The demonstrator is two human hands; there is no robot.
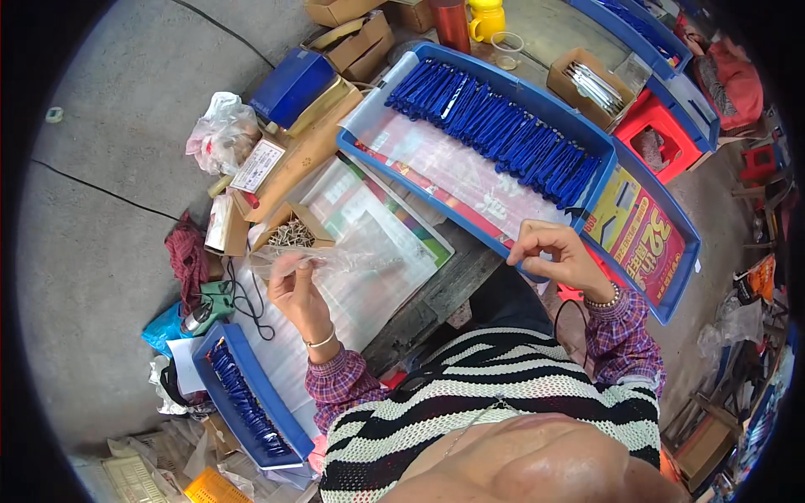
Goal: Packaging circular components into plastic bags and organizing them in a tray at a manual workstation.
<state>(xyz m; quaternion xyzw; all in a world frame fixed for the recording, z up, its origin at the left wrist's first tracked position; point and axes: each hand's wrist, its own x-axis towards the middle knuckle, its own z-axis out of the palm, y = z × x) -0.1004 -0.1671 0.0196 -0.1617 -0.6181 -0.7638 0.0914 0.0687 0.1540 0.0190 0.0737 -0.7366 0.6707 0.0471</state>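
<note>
My left hand (300, 302) is closed in a pinch on the edge of a clear plastic bag (365, 256). The bag spreads thin and see-through over the papers on the table, beside a small cardboard box (293, 230) of little metal parts. My right hand (558, 258) hovers at the near edge of a blue tray (369, 155), thumb and fingers curled together. Whatever lies between those fingertips, if anything, is too small to make out. Inside the tray, slim dark blue pieces (495, 126) lie side by side in a long row.
At the lower left stands a smaller blue tray (289, 457) of similar blue pieces. Another blue tray (692, 243) with a yellow and red sheet adjoins on the right, near a red stool (683, 155). Cardboard boxes, a blue box (298, 88) and a yellow bottle (486, 21) stand farther back.
</note>
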